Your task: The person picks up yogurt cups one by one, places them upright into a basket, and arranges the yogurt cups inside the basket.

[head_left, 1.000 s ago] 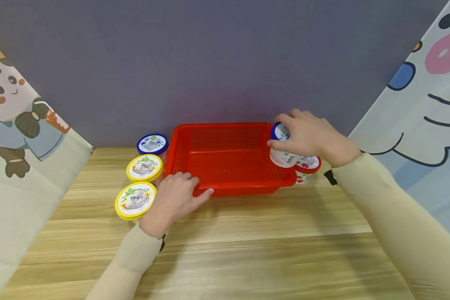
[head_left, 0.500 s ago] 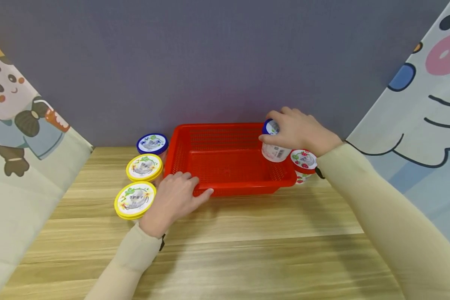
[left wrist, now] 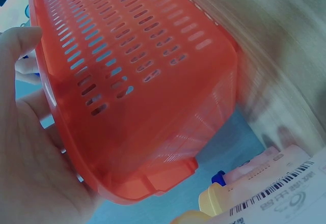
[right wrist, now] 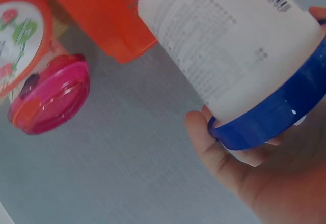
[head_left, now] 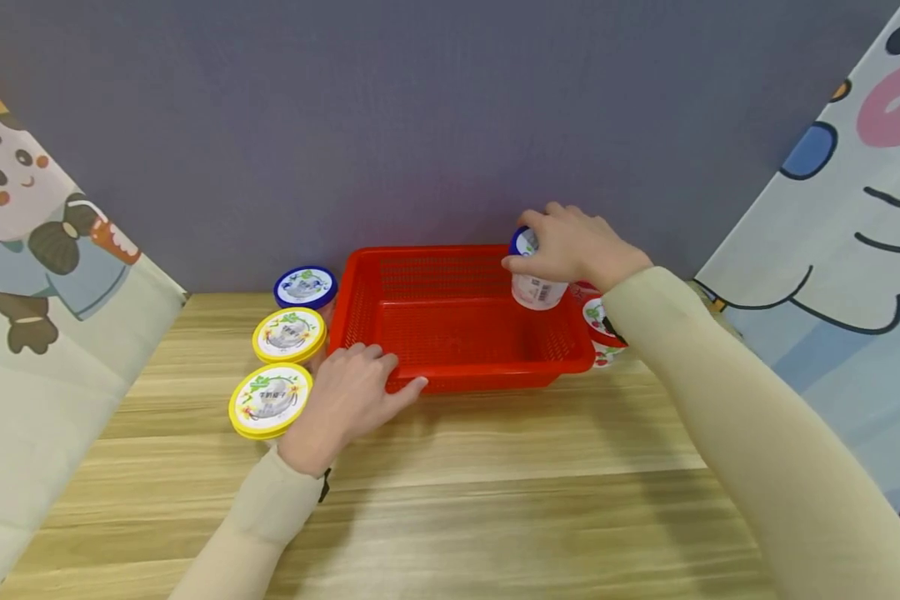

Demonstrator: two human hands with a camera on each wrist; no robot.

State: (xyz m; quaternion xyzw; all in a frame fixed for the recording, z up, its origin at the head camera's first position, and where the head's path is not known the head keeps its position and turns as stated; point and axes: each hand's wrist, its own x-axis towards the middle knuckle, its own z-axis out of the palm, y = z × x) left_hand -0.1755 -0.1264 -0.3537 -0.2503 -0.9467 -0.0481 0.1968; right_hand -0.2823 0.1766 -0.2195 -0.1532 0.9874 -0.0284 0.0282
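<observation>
My right hand (head_left: 573, 242) grips a white tub with a blue lid (head_left: 537, 292) by the lid. The tub hangs slightly tilted over the right end of a red plastic basket (head_left: 450, 372). In the right wrist view, thumb and fingers are around the blue lid (right wrist: 275, 114), and the tub's printed side faces the camera. My left hand (head_left: 348, 396) holds the basket's front left corner, its fingers bent over the rim. Up close in the left wrist view, the slotted basket wall (left wrist: 168, 96) stands beside that hand.
Left of the basket stand a blue-lidded tub (head_left: 305, 287) and two yellow-lidded tubs (head_left: 288, 335). Red-lidded tubs (head_left: 603, 321) stand at its right, partly hidden by my right sleeve. A grey panel (head_left: 450, 125) rises behind; cartoon-printed cloths (head_left: 832, 225) flank the wooden table (head_left: 495, 500).
My right hand has carried the blue-lidded tub leftward and a little up, from the basket's right edge to over its inside. The left hand has stayed put.
</observation>
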